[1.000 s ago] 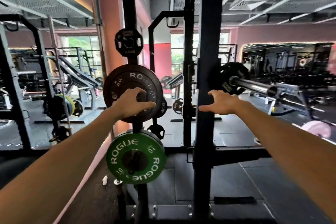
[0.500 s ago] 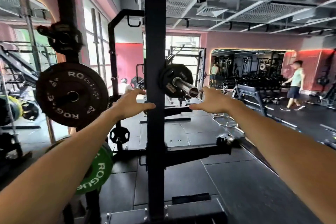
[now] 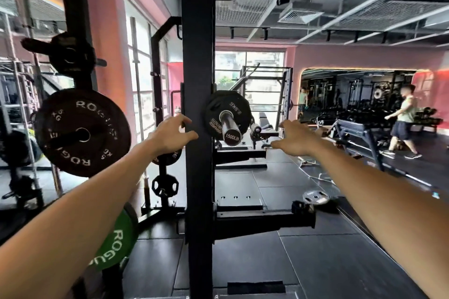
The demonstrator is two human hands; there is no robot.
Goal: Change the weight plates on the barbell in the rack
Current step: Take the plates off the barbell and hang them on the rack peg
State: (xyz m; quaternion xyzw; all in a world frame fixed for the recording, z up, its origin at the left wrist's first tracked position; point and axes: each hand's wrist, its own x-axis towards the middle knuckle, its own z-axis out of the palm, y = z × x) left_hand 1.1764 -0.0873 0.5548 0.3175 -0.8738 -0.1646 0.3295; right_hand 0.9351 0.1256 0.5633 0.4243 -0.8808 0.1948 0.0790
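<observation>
Gym floor, black rubber tiles [image 3: 255, 262], pink walls, big windows at the back. Black rack upright [image 3: 198, 128] runs top to bottom mid-frame. Left hand [image 3: 171, 137] sits just left of that upright, grip wide, fingers loosely spread, holding nothing; fingertips at the post's edge, can't tell if touching. Right hand [image 3: 295, 139] is on the other side of the upright, palm down, grip also wide and empty. Barbell [image 3: 229, 128] sits between the two hands, its sleeve end pointing at the camera, cap reads 1500LB. One small black plate [image 3: 227, 111] marked 2.5KG is on that sleeve, tight against the rack, just up and right of the left hand and to the left of the right hand. Neither hand touches bar or plate. Well left of the left hand: black 5 kg plate [image 3: 82, 132] on a storage peg, smaller black plates [image 3: 70, 53] stored above it, green plate [image 3: 114, 243] below, partly hidden by the left forearm. Below the right hand a black safety arm [image 3: 263, 219] sticks out from the upright; a grey plate [image 3: 315, 196] lies on the floor beyond its end. Far right of the right hand, a person [image 3: 404, 121] walks past benches.
</observation>
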